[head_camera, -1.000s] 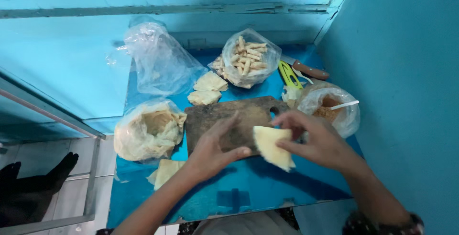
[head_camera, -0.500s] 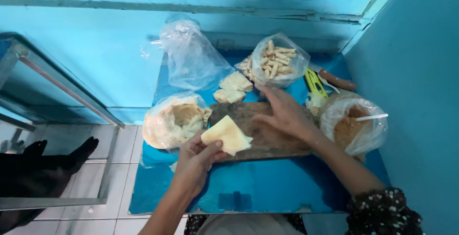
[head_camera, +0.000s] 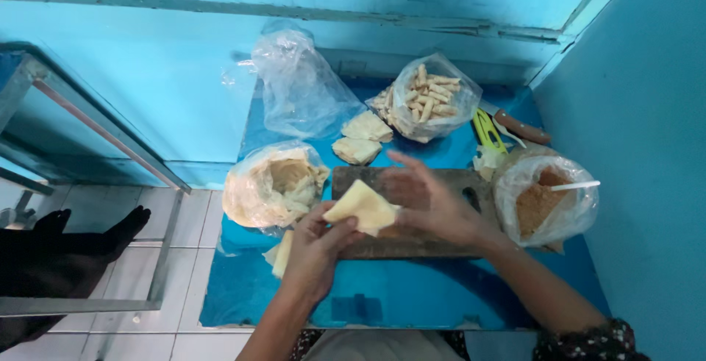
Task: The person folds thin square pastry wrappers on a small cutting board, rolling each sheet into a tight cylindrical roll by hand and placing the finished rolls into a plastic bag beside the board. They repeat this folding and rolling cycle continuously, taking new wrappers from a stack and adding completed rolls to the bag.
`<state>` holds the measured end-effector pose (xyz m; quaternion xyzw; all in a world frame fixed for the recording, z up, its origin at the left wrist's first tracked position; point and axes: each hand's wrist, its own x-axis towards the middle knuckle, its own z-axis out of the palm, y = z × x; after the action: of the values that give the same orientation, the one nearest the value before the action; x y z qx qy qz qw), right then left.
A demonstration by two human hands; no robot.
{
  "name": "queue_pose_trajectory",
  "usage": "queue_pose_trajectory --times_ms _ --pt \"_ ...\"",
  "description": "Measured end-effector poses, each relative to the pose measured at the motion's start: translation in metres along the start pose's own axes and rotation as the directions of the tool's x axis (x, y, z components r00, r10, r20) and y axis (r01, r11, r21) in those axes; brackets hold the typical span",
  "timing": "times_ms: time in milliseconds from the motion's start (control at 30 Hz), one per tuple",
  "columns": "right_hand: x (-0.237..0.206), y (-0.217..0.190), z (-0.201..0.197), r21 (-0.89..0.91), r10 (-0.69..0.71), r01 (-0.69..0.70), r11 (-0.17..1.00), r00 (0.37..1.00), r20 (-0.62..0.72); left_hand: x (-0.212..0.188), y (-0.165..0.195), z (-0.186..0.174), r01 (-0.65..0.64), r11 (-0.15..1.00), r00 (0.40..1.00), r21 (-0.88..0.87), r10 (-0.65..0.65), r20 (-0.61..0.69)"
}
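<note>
My left hand (head_camera: 312, 247) holds a pale yellow square wrapper sheet (head_camera: 360, 205) just above the near left part of a dark wooden board (head_camera: 456, 184). My right hand (head_camera: 430, 199) hovers over the board, fingers spread and touching the sheet's right edge. A clear bag of pale wrapper sheets (head_camera: 273, 183) lies left of the board. Two folded pale pieces (head_camera: 360, 139) rest on the blue table (head_camera: 397, 302) beyond the board.
A bag of stick-shaped rolls (head_camera: 430, 98) and an empty clear bag (head_camera: 301, 85) stand at the back. A bag of brown filling with a white spoon (head_camera: 548, 199) sits right. A yellow-green tool (head_camera: 485, 129) and a knife handle (head_camera: 522, 127) lie behind it. More sheets (head_camera: 278, 252) lie near my wrist. Blue walls close the back and right.
The sheet passed from my right hand to my left hand and moved left over the board's near corner. The camera view shifted, showing more floor at the left.
</note>
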<state>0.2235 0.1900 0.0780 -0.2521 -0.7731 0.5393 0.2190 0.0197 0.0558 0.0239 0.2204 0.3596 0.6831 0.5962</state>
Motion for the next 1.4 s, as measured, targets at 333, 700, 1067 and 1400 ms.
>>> queue_pose_trajectory --times_ms 333,700,1067,1400 --pt "-0.007 -0.004 0.025 -0.558 0.216 -0.256 0.790 0.967 -0.138 -0.034 0.037 0.000 -0.198 0.710 0.943 0.676 0.327 -0.067" --pt "-0.025 -0.014 -0.009 -0.459 0.261 -0.308 0.833 0.951 -0.164 -0.033 0.043 -0.013 -0.132 0.845 0.982 0.518 0.182 -0.047" --pt "-0.008 -0.023 0.010 -0.344 0.105 -0.128 0.930 0.991 -0.087 -0.022 0.032 -0.005 -0.166 0.921 0.979 0.352 0.196 -0.051" --pt "0.018 -0.018 -0.054 -0.465 0.195 -0.403 0.788 0.880 -0.432 -0.012 0.043 -0.012 -0.129 0.872 0.989 0.471 0.148 -0.003"
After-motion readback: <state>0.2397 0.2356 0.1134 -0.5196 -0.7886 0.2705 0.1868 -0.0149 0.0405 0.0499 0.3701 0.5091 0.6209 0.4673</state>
